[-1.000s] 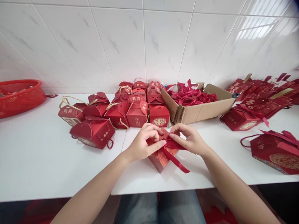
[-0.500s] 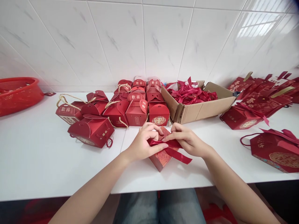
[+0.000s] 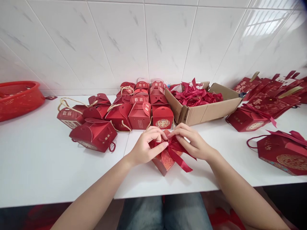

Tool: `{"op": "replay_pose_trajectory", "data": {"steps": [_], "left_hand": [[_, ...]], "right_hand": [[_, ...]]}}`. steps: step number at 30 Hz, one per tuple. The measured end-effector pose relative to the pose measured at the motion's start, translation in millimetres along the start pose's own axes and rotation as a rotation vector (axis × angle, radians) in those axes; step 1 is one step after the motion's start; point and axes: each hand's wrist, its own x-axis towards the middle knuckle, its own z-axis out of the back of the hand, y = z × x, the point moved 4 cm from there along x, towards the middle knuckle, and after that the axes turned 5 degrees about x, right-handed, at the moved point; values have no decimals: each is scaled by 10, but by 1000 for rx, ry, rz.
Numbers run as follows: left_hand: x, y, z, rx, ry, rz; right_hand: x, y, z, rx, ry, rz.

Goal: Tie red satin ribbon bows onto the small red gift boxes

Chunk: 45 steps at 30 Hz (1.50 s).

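Observation:
A small red gift box (image 3: 164,165) sits cornerwise on the white table in front of me, partly covered by both hands. Dark red ribbon (image 3: 180,160) is gathered on its top, one tail trailing toward the near right. My left hand (image 3: 150,145) is closed on the ribbon at the left, thumb stretched over the box top. My right hand (image 3: 190,140) pinches the ribbon from the right, its fingertips close to the left hand's. The exact spot where the fingers meet on the ribbon is partly hidden.
Several red boxes (image 3: 140,116) stand grouped behind my hands, more to the left (image 3: 94,135). A cardboard box (image 3: 208,112) holds loose ribbons. Ribboned boxes (image 3: 281,153) are at the right; a red basket (image 3: 21,102) is far left. The table's near edge (image 3: 168,195) is close.
The right fingers have shifted up and over the ribbon, which now forms a fuller bunch with a second end showing at right. The lower tail has moved slightly left and down.

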Motion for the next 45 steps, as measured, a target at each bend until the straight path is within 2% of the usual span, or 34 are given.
{"op": "replay_pose_trajectory", "data": {"steps": [6,14,19,34,39,45], "left_hand": [[10,21,-21,12,-11,24],[1,40,-29,-51,11,98],[-4,31,-42,-63,-40,118],[-14,26,-75,27,2,57],[-18,-2,-55,-8,-16,57],[-6,-9,-63,-53,-96,146]], "right_hand": [[14,38,-14,24,-35,-5],[12,18,-33,19,-10,-2],[8,25,-21,22,-14,17],[18,10,17,36,-32,4],[15,-3,23,72,-10,-27],[7,-5,15,96,2,-35]]}}
